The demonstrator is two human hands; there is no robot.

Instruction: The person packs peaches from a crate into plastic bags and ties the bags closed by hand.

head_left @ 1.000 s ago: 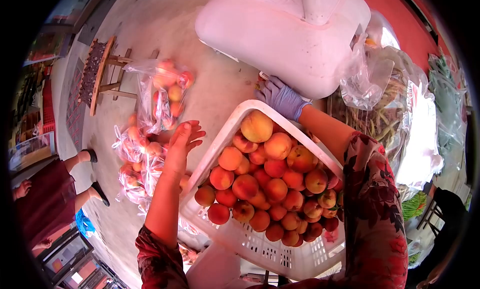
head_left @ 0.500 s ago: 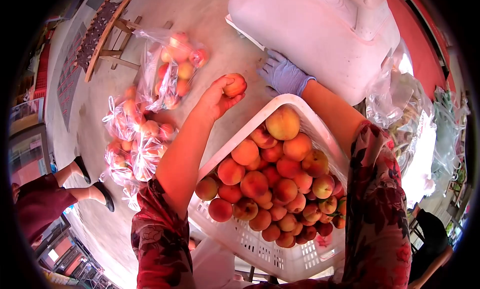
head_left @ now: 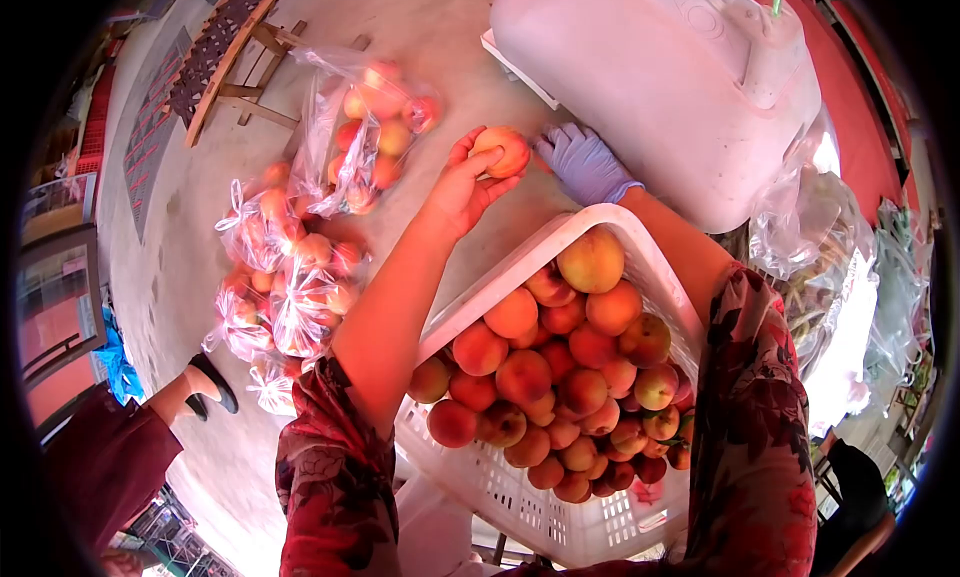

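Observation:
My bare left hand (head_left: pixel 474 184) grips a peach (head_left: pixel 503 152) between thumb and fingers, above the floor beyond the basket. Close to it on the right, my right hand (head_left: pixel 588 165) in a thin lavender glove holds nothing; its fingers are loosely bent and apart. Below both hands sits a white plastic basket (head_left: pixel 475 315) with slotted sides. Many red and yellow peaches (head_left: pixel 523 376) are heaped in it. Left of my hands, an open clear bag of peaches (head_left: pixel 345 162) lies beside several knotted bags of peaches (head_left: pixel 300 302).
A large white plastic container (head_left: pixel 660 87) is just beyond my right hand. Crumpled clear plastic bags (head_left: pixel 810 227) lie at the right. A low wooden stool (head_left: pixel 235 67) stands at the upper left. One person (head_left: pixel 115 467) is at the lower left, another (head_left: pixel 855 497) at the lower right.
My left hand has moved right with the peach, which is turned and raised a little. My gloved hand has drawn its fingers in slightly. The view has shifted, and the person at left has moved.

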